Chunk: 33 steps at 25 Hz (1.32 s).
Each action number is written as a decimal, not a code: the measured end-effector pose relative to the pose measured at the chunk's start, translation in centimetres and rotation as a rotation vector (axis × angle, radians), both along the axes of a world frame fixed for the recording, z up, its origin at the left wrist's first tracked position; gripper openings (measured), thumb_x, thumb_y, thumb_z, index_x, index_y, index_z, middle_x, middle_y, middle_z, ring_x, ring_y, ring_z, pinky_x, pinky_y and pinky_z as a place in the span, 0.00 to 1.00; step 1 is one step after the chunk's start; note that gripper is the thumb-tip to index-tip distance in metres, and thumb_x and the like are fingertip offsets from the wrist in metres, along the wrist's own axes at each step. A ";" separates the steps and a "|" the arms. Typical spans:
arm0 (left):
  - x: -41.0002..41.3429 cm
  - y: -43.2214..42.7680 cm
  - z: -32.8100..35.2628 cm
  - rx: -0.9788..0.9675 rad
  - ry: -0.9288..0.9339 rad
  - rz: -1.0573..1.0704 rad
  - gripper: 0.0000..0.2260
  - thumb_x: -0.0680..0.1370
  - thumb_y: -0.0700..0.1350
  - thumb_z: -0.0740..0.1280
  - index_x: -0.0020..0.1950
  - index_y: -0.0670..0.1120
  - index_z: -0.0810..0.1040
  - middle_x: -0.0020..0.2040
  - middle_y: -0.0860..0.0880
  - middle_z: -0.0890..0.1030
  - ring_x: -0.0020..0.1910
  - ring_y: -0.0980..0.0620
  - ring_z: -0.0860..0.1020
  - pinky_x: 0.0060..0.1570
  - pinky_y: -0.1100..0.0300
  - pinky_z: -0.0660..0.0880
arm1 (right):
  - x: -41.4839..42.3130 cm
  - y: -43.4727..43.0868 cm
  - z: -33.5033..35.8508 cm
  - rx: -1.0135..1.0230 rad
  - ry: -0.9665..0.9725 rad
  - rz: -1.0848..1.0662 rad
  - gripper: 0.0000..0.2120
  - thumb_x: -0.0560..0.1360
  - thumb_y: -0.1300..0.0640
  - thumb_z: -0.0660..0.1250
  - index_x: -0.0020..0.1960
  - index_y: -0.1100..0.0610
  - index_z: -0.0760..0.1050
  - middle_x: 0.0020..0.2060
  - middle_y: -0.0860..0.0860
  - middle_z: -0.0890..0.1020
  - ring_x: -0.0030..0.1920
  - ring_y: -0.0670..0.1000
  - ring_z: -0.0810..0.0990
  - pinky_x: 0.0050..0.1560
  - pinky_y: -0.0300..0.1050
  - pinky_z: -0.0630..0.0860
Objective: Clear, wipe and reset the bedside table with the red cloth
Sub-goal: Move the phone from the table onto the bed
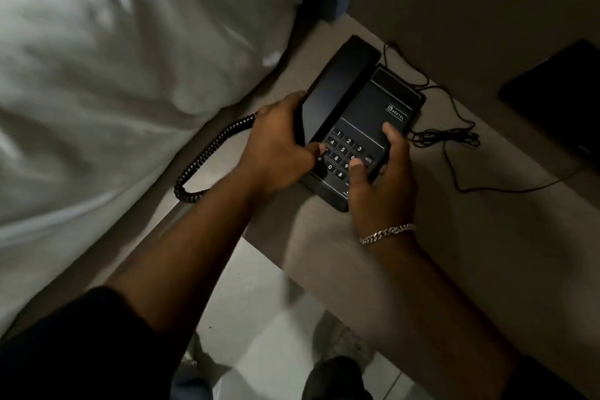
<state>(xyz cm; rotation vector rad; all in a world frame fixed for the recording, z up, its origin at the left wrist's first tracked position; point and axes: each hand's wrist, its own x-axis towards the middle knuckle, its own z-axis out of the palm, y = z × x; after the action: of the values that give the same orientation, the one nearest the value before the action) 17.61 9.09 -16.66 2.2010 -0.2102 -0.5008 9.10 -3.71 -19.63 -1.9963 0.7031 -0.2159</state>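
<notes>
While both hands clasp the black telephone [360, 127] on the table [487, 237] — left hand [276, 153] at the handset side, right hand [380, 185] over the keypad — its thin cord [454, 140] beyond the grip could snag if lifted; no red cloth visible.

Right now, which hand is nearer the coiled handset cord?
Left. The left hand grips the telephone on its handset side, right where the coiled cord ends. The right hand holds the keypad side, farther from the cord.

Both hands [279, 146] grip phone [360, 120], prob.
</notes>
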 end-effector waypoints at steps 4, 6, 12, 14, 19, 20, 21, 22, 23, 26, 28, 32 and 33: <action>-2.0 1.4 4.1 -0.102 0.020 0.105 0.30 0.70 0.38 0.75 0.71 0.45 0.71 0.49 0.69 0.70 0.43 0.80 0.70 0.47 0.84 0.67 | -1.1 1.1 3.6 -0.006 0.050 0.062 0.24 0.76 0.60 0.64 0.69 0.45 0.66 0.68 0.54 0.72 0.64 0.53 0.75 0.50 0.38 0.80; -3.0 3.3 6.6 -0.153 0.003 0.202 0.30 0.69 0.40 0.76 0.69 0.51 0.73 0.44 0.71 0.70 0.46 0.77 0.73 0.52 0.77 0.72 | -1.5 2.0 6.4 -0.016 0.031 0.141 0.21 0.77 0.59 0.65 0.65 0.42 0.69 0.67 0.54 0.73 0.64 0.53 0.75 0.50 0.37 0.80; -4.8 11.1 15.8 -0.265 -0.152 0.466 0.31 0.64 0.50 0.72 0.66 0.61 0.73 0.56 0.60 0.81 0.59 0.54 0.79 0.58 0.52 0.78 | -1.3 9.4 16.3 0.022 -0.142 0.207 0.17 0.72 0.48 0.65 0.60 0.35 0.74 0.65 0.45 0.76 0.58 0.47 0.80 0.49 0.48 0.83; -4.4 14.8 19.2 -0.254 -0.272 0.543 0.29 0.63 0.50 0.73 0.63 0.66 0.73 0.53 0.62 0.81 0.56 0.55 0.80 0.54 0.53 0.79 | 0.4 13.0 19.6 0.025 -0.234 0.236 0.19 0.70 0.49 0.66 0.59 0.35 0.75 0.62 0.42 0.79 0.54 0.43 0.82 0.48 0.41 0.82; 0.7 24.8 21.2 -0.310 -0.397 0.632 0.22 0.65 0.44 0.74 0.58 0.58 0.79 0.49 0.57 0.84 0.48 0.57 0.83 0.46 0.56 0.82 | 8.9 22.1 21.2 0.044 -0.389 0.411 0.19 0.72 0.56 0.66 0.62 0.45 0.75 0.61 0.44 0.79 0.56 0.41 0.80 0.50 0.37 0.80; 2.2 26.7 20.9 -0.304 -0.402 0.641 0.19 0.66 0.41 0.74 0.53 0.59 0.79 0.45 0.58 0.84 0.44 0.58 0.83 0.42 0.58 0.81 | 10.8 24.0 20.5 0.008 -0.395 0.424 0.19 0.73 0.56 0.66 0.63 0.46 0.75 0.61 0.45 0.79 0.57 0.44 0.80 0.52 0.42 0.81; 3.4 28.2 20.4 -0.284 -0.407 0.654 0.18 0.67 0.40 0.74 0.50 0.60 0.78 0.42 0.59 0.84 0.41 0.59 0.83 0.40 0.60 0.81 | 12.4 25.8 19.8 -0.026 -0.395 0.437 0.19 0.73 0.56 0.65 0.64 0.48 0.75 0.61 0.45 0.79 0.58 0.45 0.80 0.55 0.48 0.80; 4.5 29.6 19.8 -0.257 -0.413 0.664 0.18 0.67 0.40 0.74 0.48 0.60 0.78 0.39 0.61 0.82 0.41 0.59 0.82 0.39 0.62 0.80 | 13.6 27.6 18.9 -0.056 -0.393 0.453 0.19 0.74 0.56 0.64 0.64 0.49 0.75 0.61 0.46 0.79 0.59 0.47 0.79 0.58 0.52 0.79; 5.3 30.5 19.2 -0.227 -0.425 0.667 0.16 0.67 0.41 0.73 0.48 0.60 0.78 0.38 0.62 0.82 0.41 0.59 0.82 0.39 0.63 0.79 | 14.6 28.8 18.1 -0.091 -0.390 0.468 0.19 0.74 0.57 0.63 0.64 0.50 0.75 0.61 0.48 0.79 0.60 0.50 0.78 0.60 0.55 0.77; 7.0 32.3 17.5 -0.127 -0.461 0.555 0.16 0.69 0.44 0.72 0.56 0.51 0.79 0.44 0.57 0.82 0.43 0.54 0.81 0.42 0.64 0.78 | 16.1 31.4 16.4 -0.171 -0.380 0.405 0.19 0.73 0.59 0.60 0.63 0.52 0.76 0.60 0.53 0.80 0.58 0.54 0.78 0.61 0.56 0.74; 6.9 32.5 17.0 -0.042 -0.482 0.503 0.17 0.71 0.47 0.70 0.60 0.48 0.77 0.50 0.53 0.83 0.46 0.55 0.80 0.46 0.62 0.76 | 16.0 31.9 16.2 -0.162 -0.396 0.347 0.18 0.73 0.60 0.60 0.61 0.54 0.77 0.59 0.53 0.81 0.57 0.54 0.78 0.61 0.54 0.74; 4.0 30.3 17.7 0.055 -0.701 0.631 0.20 0.74 0.44 0.68 0.65 0.41 0.75 0.60 0.45 0.80 0.56 0.56 0.74 0.59 0.61 0.67 | 13.8 30.0 16.8 -0.175 -0.427 0.339 0.14 0.74 0.58 0.65 0.59 0.55 0.78 0.58 0.49 0.80 0.61 0.52 0.77 0.61 0.53 0.75; 3.1 29.2 17.8 0.035 -0.743 0.651 0.21 0.74 0.42 0.68 0.66 0.39 0.74 0.61 0.44 0.79 0.60 0.52 0.74 0.62 0.59 0.69 | 12.8 28.9 16.9 -0.176 -0.422 0.328 0.13 0.75 0.57 0.65 0.58 0.54 0.78 0.58 0.48 0.79 0.62 0.51 0.76 0.60 0.50 0.76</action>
<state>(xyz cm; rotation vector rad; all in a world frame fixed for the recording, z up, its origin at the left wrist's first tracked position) 20.67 38.32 1.12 2.2328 0.1352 0.6824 21.90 25.20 -2.77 -2.1039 0.0885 -0.4966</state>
